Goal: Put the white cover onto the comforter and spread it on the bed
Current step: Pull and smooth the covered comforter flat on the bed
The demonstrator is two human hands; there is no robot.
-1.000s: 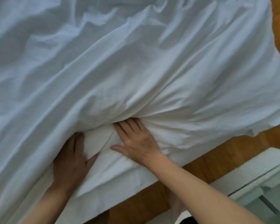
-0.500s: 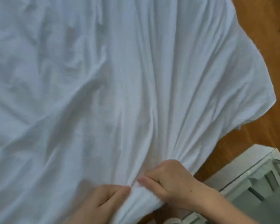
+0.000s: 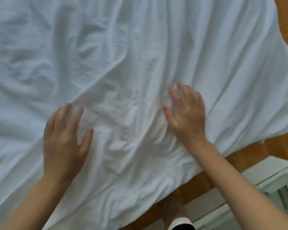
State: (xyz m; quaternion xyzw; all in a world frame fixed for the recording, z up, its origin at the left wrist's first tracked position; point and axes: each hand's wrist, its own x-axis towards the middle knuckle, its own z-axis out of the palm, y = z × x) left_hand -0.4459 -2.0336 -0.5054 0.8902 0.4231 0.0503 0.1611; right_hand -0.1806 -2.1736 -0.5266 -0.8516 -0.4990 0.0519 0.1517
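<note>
Both hands have let go of the bunched fabric they were pinching at the near edge half a second ago and now lie spread on top of it, farther in from the edge.

From the head view, the left hand (image 3: pixel 63 140) rests flat on the white cover (image 3: pixel 123 55), fingers straight and slightly fanned, its grip open and holding nothing. The right hand (image 3: pixel 188 113) lies flat as well, to the right and a little farther away, fingers spread, grip likewise open. Between the two hands the cloth is puckered into a knot of short creases, with longer folds running away toward the far left and far right. The cover fills nearly the whole view; its right corner hangs over the wooden floor (image 3: pixel 286 143), and white furniture (image 3: pixel 264 176) stands at the near right. The comforter cannot be told apart from the cover here, so whether it sits fully inside is hidden.

The step in hand looks like smoothing. To do it well, the palms should probably press lightly and sweep outward, left hand going left and right hand going right, so the puckers between them are pulled flat rather than pushed into a new ridge. Sliding toward the far side first would likely carry slack off the near edge. Heavy pressure risks dragging the filling underneath and bunching it.
</note>
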